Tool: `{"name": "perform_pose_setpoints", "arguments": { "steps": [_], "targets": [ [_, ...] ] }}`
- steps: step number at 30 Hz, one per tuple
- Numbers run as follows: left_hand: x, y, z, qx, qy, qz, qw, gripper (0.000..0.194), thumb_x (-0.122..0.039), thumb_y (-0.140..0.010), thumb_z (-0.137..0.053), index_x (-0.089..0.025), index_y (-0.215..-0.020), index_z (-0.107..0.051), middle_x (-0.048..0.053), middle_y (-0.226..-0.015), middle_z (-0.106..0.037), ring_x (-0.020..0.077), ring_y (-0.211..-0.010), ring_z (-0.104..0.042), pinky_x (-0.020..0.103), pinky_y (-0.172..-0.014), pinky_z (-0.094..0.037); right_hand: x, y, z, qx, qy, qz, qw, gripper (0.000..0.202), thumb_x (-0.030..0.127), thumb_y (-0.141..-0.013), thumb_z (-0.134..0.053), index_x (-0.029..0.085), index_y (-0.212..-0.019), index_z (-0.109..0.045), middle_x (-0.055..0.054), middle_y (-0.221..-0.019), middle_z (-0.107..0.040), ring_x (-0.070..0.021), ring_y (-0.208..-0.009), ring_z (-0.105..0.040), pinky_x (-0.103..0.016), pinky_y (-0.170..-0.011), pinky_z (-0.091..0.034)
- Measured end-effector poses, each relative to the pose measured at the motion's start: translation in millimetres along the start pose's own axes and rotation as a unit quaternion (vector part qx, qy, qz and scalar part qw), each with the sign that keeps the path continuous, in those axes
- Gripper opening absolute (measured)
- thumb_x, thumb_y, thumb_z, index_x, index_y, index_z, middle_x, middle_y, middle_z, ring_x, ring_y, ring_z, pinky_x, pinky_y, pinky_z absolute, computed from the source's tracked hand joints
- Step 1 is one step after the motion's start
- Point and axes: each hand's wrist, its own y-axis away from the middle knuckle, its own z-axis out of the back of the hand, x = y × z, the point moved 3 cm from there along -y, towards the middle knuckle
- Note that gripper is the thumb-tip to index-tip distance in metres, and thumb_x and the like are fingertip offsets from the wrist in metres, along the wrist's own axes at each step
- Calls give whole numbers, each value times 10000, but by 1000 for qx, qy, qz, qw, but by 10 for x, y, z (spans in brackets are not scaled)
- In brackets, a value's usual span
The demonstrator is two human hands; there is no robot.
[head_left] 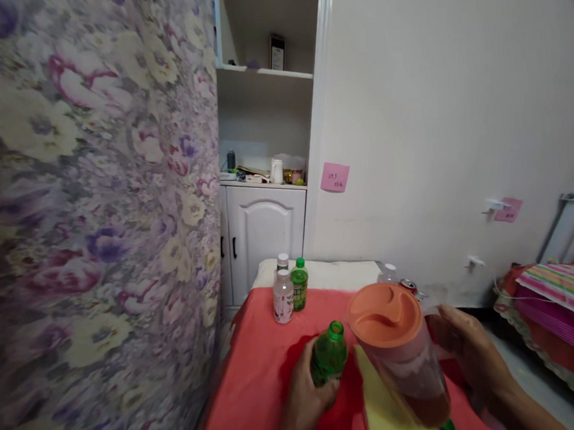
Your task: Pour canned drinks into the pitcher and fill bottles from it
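Observation:
My left hand [307,392] is wrapped round a green bottle [329,355] whose mouth is uncapped and tilts slightly right. Just right of it, a clear pitcher [414,382] with an orange lid [385,316] leans to the upper left, with some reddish-brown liquid low inside. My right hand [463,347] is at the pitcher's right side, its fingers curled at the handle. Under the pitcher lies a yellow cloth [386,403]. Part of a small green object [448,427] shows beside the pitcher's base.
On the red-covered table [258,372], a capped green bottle [300,285] and two pale bottles, one in front [283,299], stand at the back left. A clear bottle [388,273] and a can [408,286] stand behind the pitcher. A floral curtain [97,220] hangs left.

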Motion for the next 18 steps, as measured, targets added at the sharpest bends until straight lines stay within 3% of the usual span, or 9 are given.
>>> {"name": "perform_pose_setpoints", "arguments": {
  "steps": [4,8,18],
  "targets": [
    [-49,15,-5,1,-4,-5,1000,655,-179,-548,-721,-181,-1199,-646,134,-1207,-731,337,-1141,-662,421,-999,-513,104,-29,-35,22,-5,-50,998,557,680,-740,-662,245,-529,-385,74,-524,-270,-111,-499,-196,-270,-458,-201],
    [-53,16,-14,21,7,-11,1000,635,-176,-567,-703,-172,-1200,-644,134,-1198,-733,334,-1111,-668,433,-985,-517,186,-74,-37,38,29,-38,998,571,675,-744,-669,234,-519,-384,66,-524,-288,-107,-511,-213,-266,-479,-193],
    [-30,30,-13,5,-28,-5,1000,652,-79,-536,-672,-204,-1176,-668,113,-1218,-741,336,-1122,-674,449,-1007,-510,391,-221,-41,84,103,-3,991,557,682,-766,-647,220,-532,-442,66,-505,-304,-97,-487,-225,-260,-461,-191]
  ]
}}
